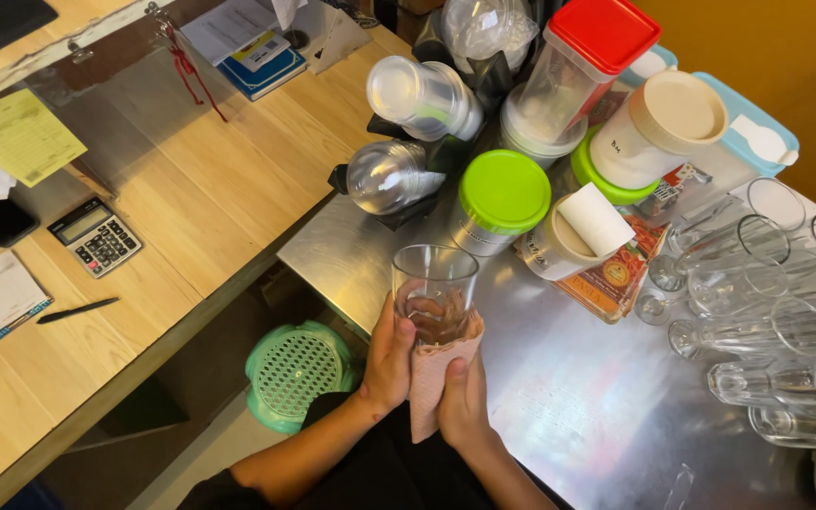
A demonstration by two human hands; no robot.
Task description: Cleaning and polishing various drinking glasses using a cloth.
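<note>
Both hands grip one clear drinking glass in the head view, the only view on record. Left hand is wrapped around the glass's lower left side, thumb up against the wall. Right hand is closed on a pinkish cloth that is folded around the base and right flank of the glass. Neither hand is free; each is clamped on glass or cloth.

The glass stands upright, held above the near edge of the steel desk, mouth open upward. The cloth covers only its lower part; the upper wall and rim are bare. Whether the inside has been wiped cannot be told.

To the right of the hands, a group of clear glasses lies on its sides on the steel surface, well apart from the held one. Their condition, wiped or unwiped, is not discernible. Judged from this, one glass is in hand and the lying ones are untouched at present.

Beyond the hands, just past the glass, stands a jar with a green lid, beside a tub with a white paper on top. Farther off are a red-lidded container and a beige-lidded jar.

To the left of the hands, below desk level, sits a green plastic stool. Farther left, a wooden desk carries a calculator, a black pen and a yellow slip.
</note>
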